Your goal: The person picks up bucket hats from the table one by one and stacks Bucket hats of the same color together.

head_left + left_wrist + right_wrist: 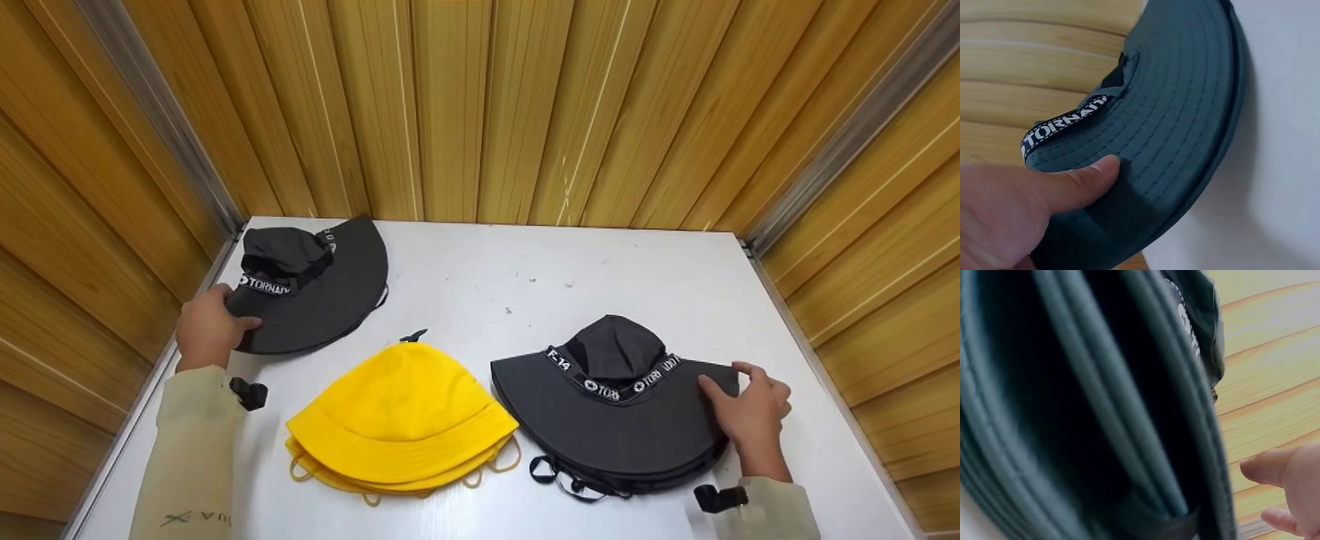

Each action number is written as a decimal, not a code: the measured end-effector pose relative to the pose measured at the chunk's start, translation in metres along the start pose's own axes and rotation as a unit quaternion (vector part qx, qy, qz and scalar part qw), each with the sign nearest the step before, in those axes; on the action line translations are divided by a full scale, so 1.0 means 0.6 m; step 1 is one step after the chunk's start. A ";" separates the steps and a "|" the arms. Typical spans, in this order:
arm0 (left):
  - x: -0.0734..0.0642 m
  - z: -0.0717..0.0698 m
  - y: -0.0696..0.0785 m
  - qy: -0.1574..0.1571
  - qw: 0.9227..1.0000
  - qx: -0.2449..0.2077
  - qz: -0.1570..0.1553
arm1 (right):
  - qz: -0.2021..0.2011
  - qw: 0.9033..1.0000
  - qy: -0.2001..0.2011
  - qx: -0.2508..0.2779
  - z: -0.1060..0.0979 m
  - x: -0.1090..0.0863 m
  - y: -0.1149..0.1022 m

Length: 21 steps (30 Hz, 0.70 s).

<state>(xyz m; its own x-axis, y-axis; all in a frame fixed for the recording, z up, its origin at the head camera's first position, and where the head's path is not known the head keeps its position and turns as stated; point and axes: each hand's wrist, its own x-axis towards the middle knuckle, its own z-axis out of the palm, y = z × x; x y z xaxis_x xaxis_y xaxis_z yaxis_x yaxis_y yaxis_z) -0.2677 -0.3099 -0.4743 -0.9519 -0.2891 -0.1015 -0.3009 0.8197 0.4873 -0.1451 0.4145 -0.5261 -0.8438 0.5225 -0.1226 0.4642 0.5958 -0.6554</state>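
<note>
At the back left, my left hand (206, 326) pinches the brim of a dark grey bucket hat (322, 311) with a TORNADO-type lettered band. In the left wrist view its thumb (1086, 180) lies on the brim's top; the other fingers are mostly hidden beneath. The brim edge looks doubled there. On the right, a stack of similar dark bucket hats (615, 427) lies with brims layered. My right hand (754, 412) is at its right brim edge, thumb and fingers spread. In the right wrist view the thumb (1266, 467) appears apart from the layered brims (1179, 382).
Yellow bucket hats (405, 405) lie stacked between the dark ones, with thin loops along their lower edge. Black cords (577, 484) trail from the right stack. Wood-patterned panels (480, 112) enclose the white table (465, 277) at the back and both sides.
</note>
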 end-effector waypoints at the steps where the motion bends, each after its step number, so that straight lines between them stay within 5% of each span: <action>1: -0.006 -0.002 0.007 0.006 1.000 -0.001 0.009 | -0.003 1.000 0.002 0.000 -0.001 -0.001 -0.003; 10: -0.077 -0.033 0.087 0.113 0.986 -0.001 0.126 | -0.051 0.999 0.008 0.014 0.004 -0.022 -0.048; 17: -0.118 -0.044 0.156 0.199 0.957 -0.035 0.209 | -0.109 0.993 0.006 0.049 0.010 -0.046 -0.102; 21: -0.133 -0.039 0.192 0.221 0.937 -0.071 0.260 | -0.143 0.984 -0.022 0.100 0.020 -0.059 -0.137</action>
<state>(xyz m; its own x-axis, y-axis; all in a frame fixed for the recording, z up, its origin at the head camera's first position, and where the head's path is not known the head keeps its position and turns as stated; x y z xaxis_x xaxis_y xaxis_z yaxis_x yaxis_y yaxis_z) -0.2249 -0.2039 -0.3899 -0.8411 -0.0718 0.5362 0.2373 0.8417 0.4851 -0.1568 0.3395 -0.4767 -0.9452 0.3213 0.0581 0.1482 0.5806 -0.8006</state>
